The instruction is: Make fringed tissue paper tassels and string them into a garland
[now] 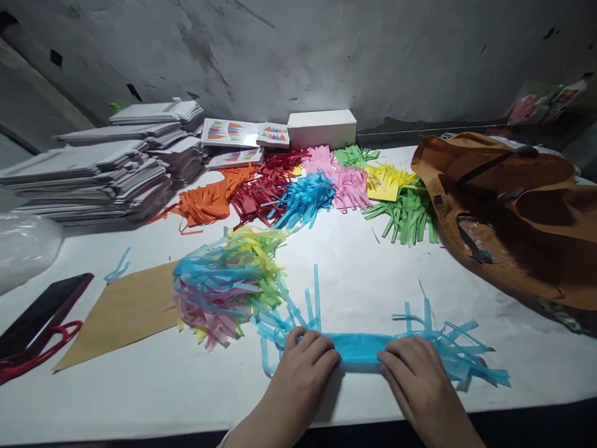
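Blue fringed paper point(359, 350) lies across the near part of the white-covered table point(345, 280), its plain middle band between the person's two hands and its loose strips spreading out past both ends. At the far left sits a rounded, translucent plastic item point(25, 252), with a dark phone point(44, 314) and a looped red cord point(60, 339) in front of it. Behind these rise piles of white folded stock point(88, 180). Next comes a flat brown sheet point(124, 305), its right end under a multicoloured tassel bundle point(224, 283). Farther back lies orange fringe point(205, 202), then printed packs point(231, 132), dark red fringe point(261, 193) and a bright blue bunch point(305, 196). The left hand point(305, 364) has its fingers bent over the band's left end, its grip closed on the paper. Behind stand a white box point(321, 129) and pink fringe point(349, 186). The right hand point(417, 370) has its grip likewise closed, at the band's right end. Beyond it are yellow fringe point(385, 186), green fringe point(410, 218) and, rightmost, a large brown bag point(513, 230).
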A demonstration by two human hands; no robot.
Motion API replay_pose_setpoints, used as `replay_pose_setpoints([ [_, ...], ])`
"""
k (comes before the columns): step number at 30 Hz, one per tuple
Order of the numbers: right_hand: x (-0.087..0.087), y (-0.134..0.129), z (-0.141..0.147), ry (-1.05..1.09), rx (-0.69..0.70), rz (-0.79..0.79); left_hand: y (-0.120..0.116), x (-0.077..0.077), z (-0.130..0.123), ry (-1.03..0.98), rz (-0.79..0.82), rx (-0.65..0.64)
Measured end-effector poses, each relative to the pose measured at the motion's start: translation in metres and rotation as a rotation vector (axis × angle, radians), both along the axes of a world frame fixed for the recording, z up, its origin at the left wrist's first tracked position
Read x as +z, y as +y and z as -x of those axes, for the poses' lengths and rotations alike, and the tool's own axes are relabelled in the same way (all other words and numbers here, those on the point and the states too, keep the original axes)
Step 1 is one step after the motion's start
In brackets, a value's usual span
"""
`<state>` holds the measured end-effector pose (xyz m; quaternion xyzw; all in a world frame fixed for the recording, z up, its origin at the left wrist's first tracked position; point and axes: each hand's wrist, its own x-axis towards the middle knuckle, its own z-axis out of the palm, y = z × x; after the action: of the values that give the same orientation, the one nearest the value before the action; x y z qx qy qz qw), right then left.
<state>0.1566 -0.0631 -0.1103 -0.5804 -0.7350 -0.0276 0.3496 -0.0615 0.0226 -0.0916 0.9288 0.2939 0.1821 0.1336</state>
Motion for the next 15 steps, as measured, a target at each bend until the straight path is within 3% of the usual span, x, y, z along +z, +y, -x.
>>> replay_pose_setpoints([
  [3,-0.001,0.0,-0.007,0.016,-0.063,0.084,0.006,0.001,-0.004,0.069,0.038,0.069],
  [9,0.004,0.014,-0.001,-0.185,-0.329,0.198,0.015,0.01,-0.026,0.332,0.047,0.277],
  [12,0.01,0.017,0.001,-0.214,-0.413,0.162,0.016,0.011,-0.032,0.368,0.038,0.301],
  [15,0.014,0.017,0.003,-0.158,-0.265,0.041,0.017,0.009,-0.034,0.35,0.037,0.306],
])
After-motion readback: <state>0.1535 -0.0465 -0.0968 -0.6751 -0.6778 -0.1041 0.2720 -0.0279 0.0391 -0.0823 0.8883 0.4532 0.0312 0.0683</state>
